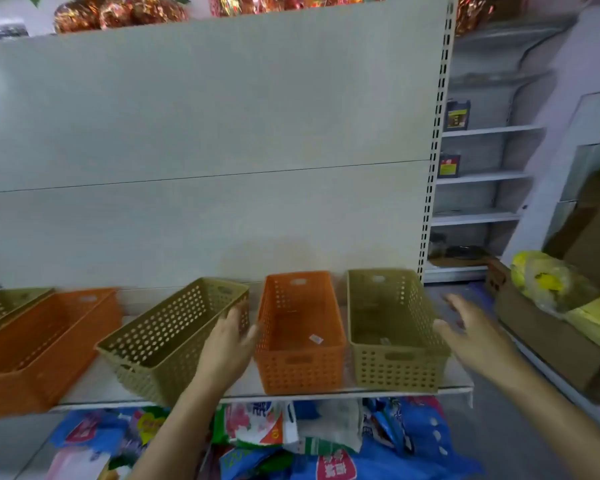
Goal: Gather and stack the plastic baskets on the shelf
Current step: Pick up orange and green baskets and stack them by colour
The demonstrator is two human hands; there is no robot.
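Several perforated plastic baskets stand on a white shelf (pixel 291 396). From the right: an olive basket (pixel 392 327), an orange basket (pixel 298 330), a skewed olive basket (pixel 174 337), a large orange basket (pixel 39 344) and another olive basket (pixel 7 303) at the far left. My left hand (pixel 231 344) lies against the right side of the skewed olive basket, fingers apart, between it and the middle orange basket. My right hand (pixel 471 330) hovers open and blurred just right of the rightmost olive basket.
The shelf's pale back panel (pixel 205 133) rises behind the baskets. Coloured bags (pixel 326 441) are piled below the shelf. A cardboard box (pixel 551 341) with yellow bags stands at the right. More shelving (pixel 478 174) is at the back right.
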